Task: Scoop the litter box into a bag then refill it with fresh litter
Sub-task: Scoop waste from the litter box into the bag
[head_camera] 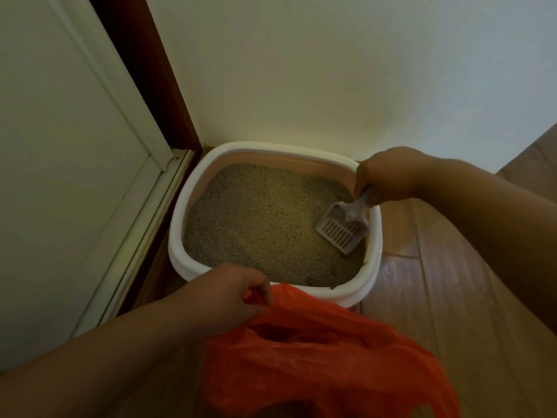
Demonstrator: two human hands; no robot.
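Note:
A white litter box (177,236) stands in the corner, filled with tan litter (265,218). My right hand (388,176) grips the handle of a white slotted scoop (342,229), whose blade rests on the litter at the box's right side. In front of the box, my left hand (229,292) pinches the rim of an orange plastic bag (316,357). The bag's mouth gapes open just below the box's near edge.
A cream wall (331,70) backs the box. A white door (60,176) with a dark red frame (150,70) lies to the left. Wooden floorboards (437,282) stretch to the right and front.

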